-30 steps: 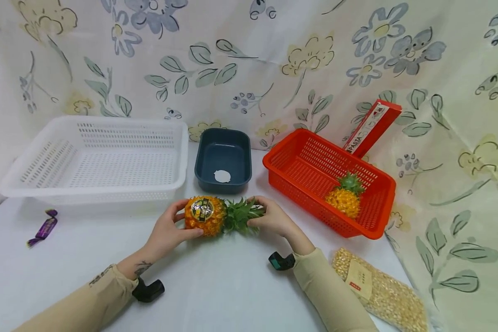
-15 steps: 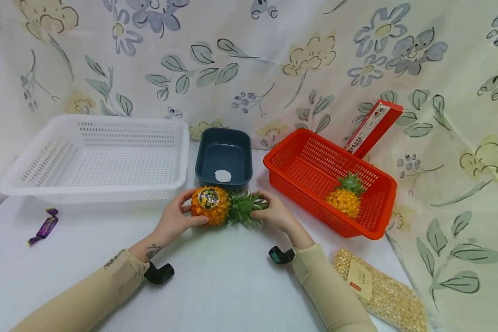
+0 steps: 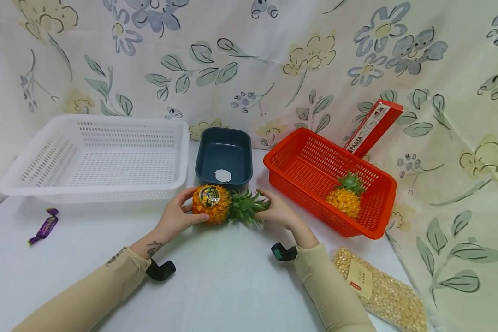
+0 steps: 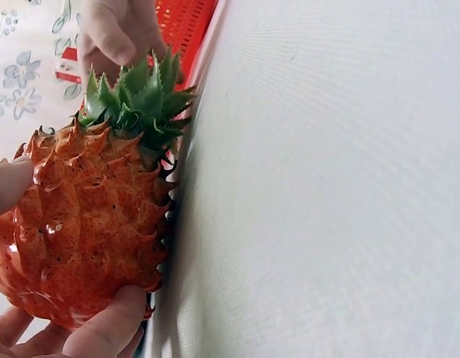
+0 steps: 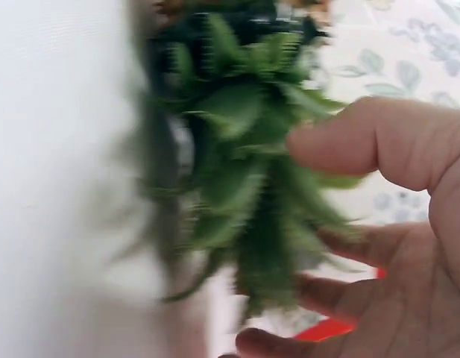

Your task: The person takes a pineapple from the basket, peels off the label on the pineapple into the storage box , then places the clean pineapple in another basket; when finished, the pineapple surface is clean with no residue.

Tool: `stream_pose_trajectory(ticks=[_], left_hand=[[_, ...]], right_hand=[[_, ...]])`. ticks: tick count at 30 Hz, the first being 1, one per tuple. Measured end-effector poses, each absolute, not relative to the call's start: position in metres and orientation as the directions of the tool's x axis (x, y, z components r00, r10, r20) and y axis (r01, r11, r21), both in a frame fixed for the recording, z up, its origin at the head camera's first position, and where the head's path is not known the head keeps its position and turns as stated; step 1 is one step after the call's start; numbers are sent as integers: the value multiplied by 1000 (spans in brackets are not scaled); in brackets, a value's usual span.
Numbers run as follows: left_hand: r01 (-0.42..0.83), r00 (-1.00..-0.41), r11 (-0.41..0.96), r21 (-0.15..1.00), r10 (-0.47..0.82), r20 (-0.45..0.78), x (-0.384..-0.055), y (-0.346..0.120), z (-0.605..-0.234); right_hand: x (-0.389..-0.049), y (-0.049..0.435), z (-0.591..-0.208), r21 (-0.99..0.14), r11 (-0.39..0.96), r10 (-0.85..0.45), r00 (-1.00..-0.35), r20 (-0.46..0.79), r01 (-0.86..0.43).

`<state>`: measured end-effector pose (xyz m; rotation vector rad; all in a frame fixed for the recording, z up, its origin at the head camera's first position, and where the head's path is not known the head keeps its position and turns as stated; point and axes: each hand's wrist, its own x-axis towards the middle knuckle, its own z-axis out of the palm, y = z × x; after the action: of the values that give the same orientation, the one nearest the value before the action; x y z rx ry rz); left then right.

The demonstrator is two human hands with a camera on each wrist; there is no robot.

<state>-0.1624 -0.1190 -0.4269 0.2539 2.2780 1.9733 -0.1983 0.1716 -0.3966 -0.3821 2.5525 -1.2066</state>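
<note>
A small orange pineapple (image 3: 220,211) with a black-and-gold sticker lies on its side in the head view, at the front of a dark blue tray (image 3: 225,157). My left hand (image 3: 178,213) grips its round base end, thumb on the near side. In the left wrist view the spiky skin of the pineapple (image 4: 88,216) sits between thumb and fingers. My right hand (image 3: 280,213) is at the tips of the green leaves (image 3: 246,207), fingers spread and loose. The right wrist view has its thumb (image 5: 338,145) against the leaves, the other fingers apart behind them.
A white perforated basket (image 3: 95,189) stands back left, a purple wrapped candy (image 3: 45,227) before it. At right, a red basket (image 3: 299,184) holds another pineapple (image 3: 343,202) and a red pasta box (image 3: 375,129). A bag of yellow kernels (image 3: 392,297) lies front right.
Both hands and the pineapple have moved away from me, up to the dark blue tray, and slightly right. Most recently my right hand has loosened and drawn a little rightward off the leaves.
</note>
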Motion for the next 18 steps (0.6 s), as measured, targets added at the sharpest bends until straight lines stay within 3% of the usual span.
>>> stream_pose_trajectory(ticks=[4, 13, 18], left_hand=[[58, -977, 145, 988, 212, 27, -162, -118, -426], [65, -976, 160, 985, 217, 29, -165, -117, -427], [55, -974, 144, 988, 226, 21, -164, -115, -426]], right_hand=[[-195, 174, -376, -776, 622, -325, -936, -134, -105], [-196, 150, -340, -806, 559, -201, -975, 99, -197], [-200, 125, -334, -769, 581, -245, -958, 149, -268]])
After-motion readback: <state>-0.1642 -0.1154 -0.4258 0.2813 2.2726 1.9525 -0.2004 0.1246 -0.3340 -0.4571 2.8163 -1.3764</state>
